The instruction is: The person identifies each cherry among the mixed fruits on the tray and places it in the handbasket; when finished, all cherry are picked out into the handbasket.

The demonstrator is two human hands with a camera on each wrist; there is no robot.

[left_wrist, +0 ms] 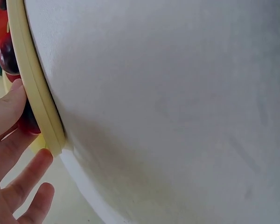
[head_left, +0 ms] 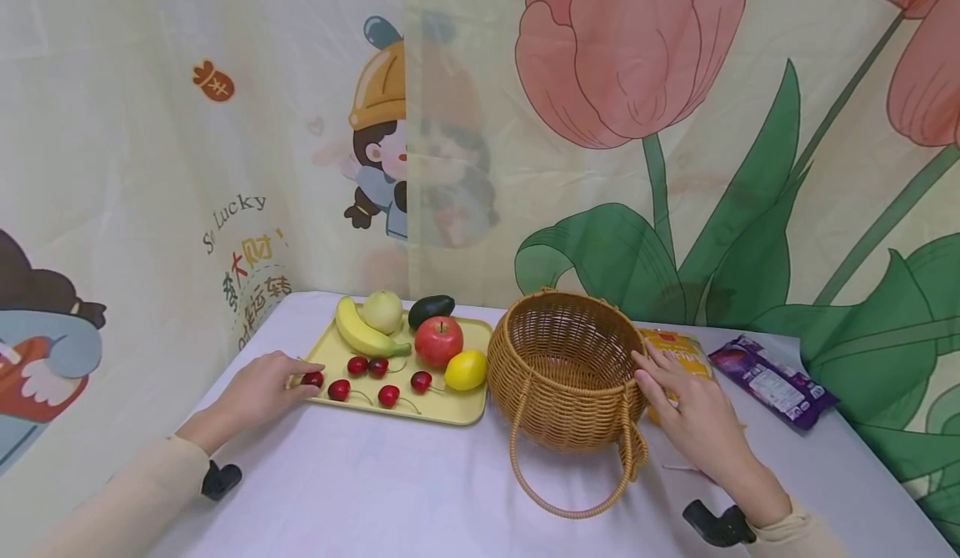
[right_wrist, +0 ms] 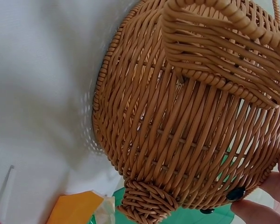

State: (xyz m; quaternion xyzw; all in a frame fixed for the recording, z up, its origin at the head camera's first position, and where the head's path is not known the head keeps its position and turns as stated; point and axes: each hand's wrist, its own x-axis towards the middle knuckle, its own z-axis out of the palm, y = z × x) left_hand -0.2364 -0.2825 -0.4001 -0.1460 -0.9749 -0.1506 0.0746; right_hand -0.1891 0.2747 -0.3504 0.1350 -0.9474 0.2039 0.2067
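At the left end of the yellow tray [head_left: 450, 414], my left hand [head_left: 262, 391] pinches a dark red cherry [head_left: 312, 379] between thumb and forefinger. The left wrist view shows that cherry [left_wrist: 29, 120] partly hidden by the fingers and tray rim. Other cherries [head_left: 339, 389] with stems lie on the tray, along with a banana [head_left: 367, 333], a red apple [head_left: 438, 341], a lemon [head_left: 466, 370], a pale green round fruit [head_left: 382, 312] and an avocado [head_left: 431, 311]. My right hand [head_left: 693, 412] holds the rim of a wicker basket [head_left: 555, 412] at its right side.
The basket's handle [head_left: 570, 514] hangs down toward the front. Behind my right hand lie an orange packet [head_left: 678, 349] and a purple packet [head_left: 776, 381] on the white tablecloth [head_left: 375, 491]. A printed curtain [head_left: 465, 124] stands behind the table.
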